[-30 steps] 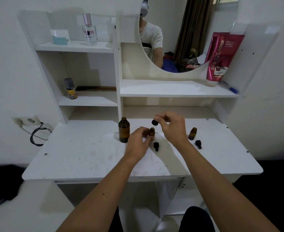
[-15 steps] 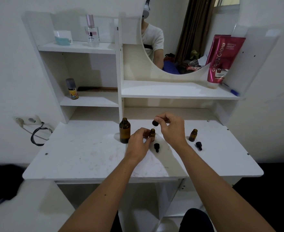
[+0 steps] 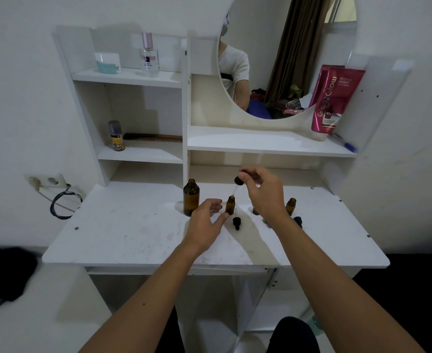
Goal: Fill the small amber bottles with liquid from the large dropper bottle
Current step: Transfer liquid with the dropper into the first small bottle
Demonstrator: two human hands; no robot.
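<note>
on a white counter (image 3: pixel 133 233), the right hand (image 3: pixel 263 192) pinches a black dropper (image 3: pixel 238 181) with its glass tip just above the open mouth of a small amber bottle (image 3: pixel 230 205). the left hand (image 3: pixel 204 225), fingers relaxed and loosely spread, rests just left of that bottle, thumb near its base. the large amber bottle (image 3: pixel 191 201) stands uncapped to the left; another small bottle (image 3: pixel 290 206) stands to the right.

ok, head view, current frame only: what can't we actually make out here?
- Liquid level in the large dropper bottle and the small amber bottle: dark glass, too small.
- Dropper pipette: blurred, contents unreadable.
- A bottle behind the right hand: mostly hidden by the wrist.
- Left hand contact with the small bottle: thumb is near its base, touch unclear.
- Far-right bottle: fill not visible.
</note>
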